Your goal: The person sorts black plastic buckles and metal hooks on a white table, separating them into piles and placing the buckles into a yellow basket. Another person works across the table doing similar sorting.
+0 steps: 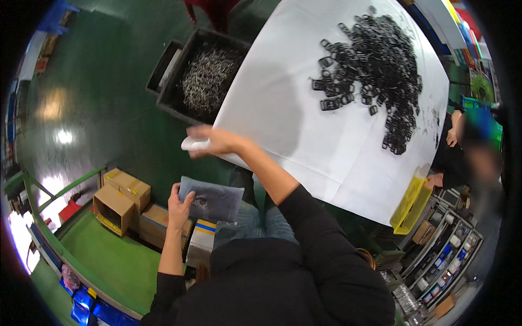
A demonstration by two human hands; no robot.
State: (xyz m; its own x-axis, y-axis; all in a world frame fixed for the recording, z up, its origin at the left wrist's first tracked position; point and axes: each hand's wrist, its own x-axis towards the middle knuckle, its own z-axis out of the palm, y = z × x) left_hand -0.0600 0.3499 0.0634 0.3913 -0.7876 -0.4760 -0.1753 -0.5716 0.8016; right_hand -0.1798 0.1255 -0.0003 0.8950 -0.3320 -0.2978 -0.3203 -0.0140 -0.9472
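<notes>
Both hands are occupied: the left hand pinches a grey bag by its left end, thumb on top, and the right hand, smeared by blur, curls around a white piece. The bag sits above the person's lap, well apart from the table; the white piece is out past the table's edge. With just one end gripped, the bag could tip, and if its mouth is open, anything inside might slide out; neither the opening nor the contents can be made out. A loose hold on the white piece could drop it on the floor, or into the bin just beyond.

Beside the left forearm stand a striped box and some cartons, one with an open, shadowed mouth. The black bin, against the table's left edge, holds a heap of thin silvery bits; a narrower box adjoins it, with something pale inside. Across the table spreads a pile of black frames; a careless sleeve could scatter the strays. At the right corner a co-worker's hand touches a yellow basket, its contents unclear. Farther right, compartmented trays hold small white and blue items.
</notes>
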